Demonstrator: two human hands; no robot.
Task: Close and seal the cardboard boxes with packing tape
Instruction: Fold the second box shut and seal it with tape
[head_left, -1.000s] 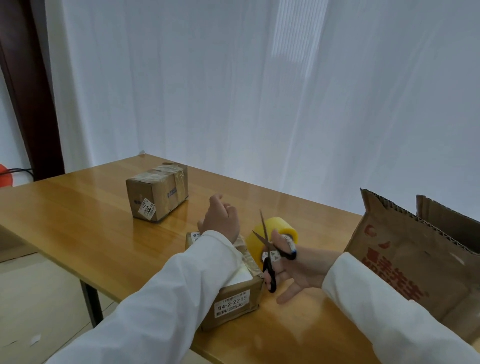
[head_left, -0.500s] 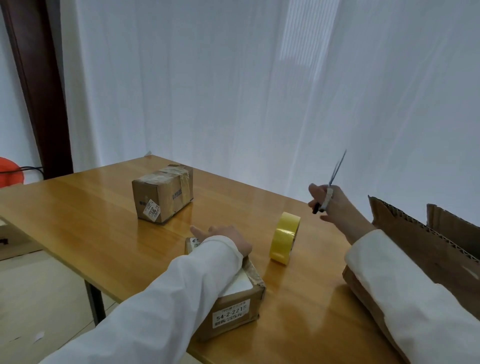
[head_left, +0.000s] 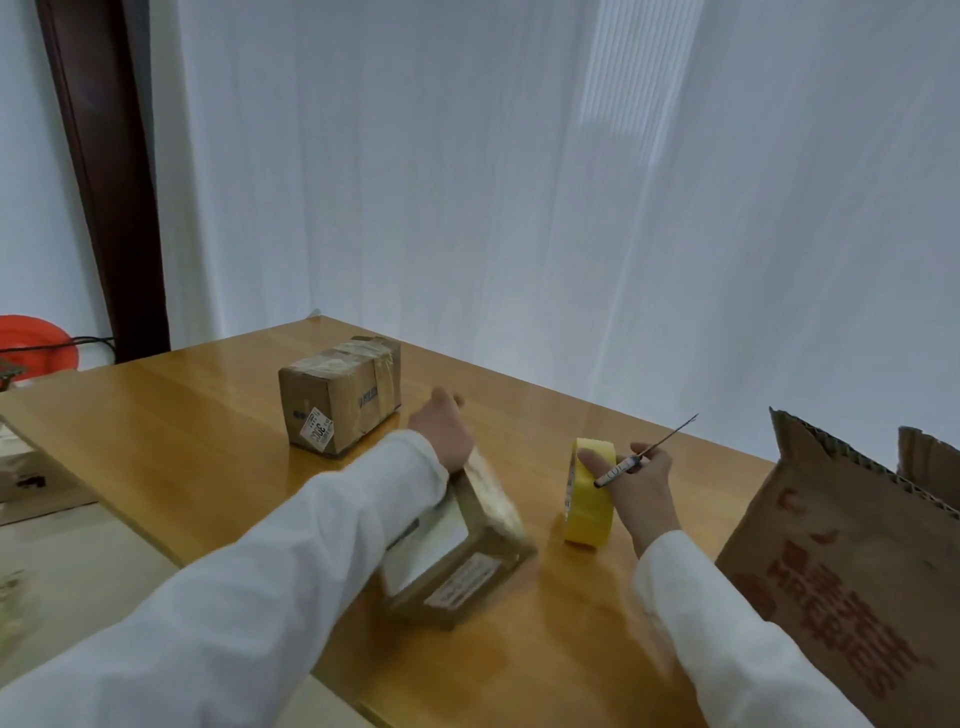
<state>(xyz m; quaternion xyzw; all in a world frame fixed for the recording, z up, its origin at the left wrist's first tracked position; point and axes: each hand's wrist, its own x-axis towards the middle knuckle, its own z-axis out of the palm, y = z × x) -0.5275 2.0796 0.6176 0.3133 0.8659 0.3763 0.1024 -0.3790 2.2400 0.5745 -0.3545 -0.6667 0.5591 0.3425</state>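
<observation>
Since half second ago we note right hand (head_left: 636, 480) dropped onto yellow tape roll (head_left: 589, 493), thumb across rim, fingers curled round scissors (head_left: 647, 451), blades pointing up-right. Near box (head_left: 467, 545) mid-table (head_left: 182, 415), long axis running away from us. Left hand (head_left: 441, 428) rests at far end; fingers hidden.

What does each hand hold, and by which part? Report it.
Right hand: black-handled scissors by the handle loops, thumb pressed on the upright yellow packing-tape roll. Left hand: rests on the near small brown cardboard box; any grip there cannot be told.
</observation>
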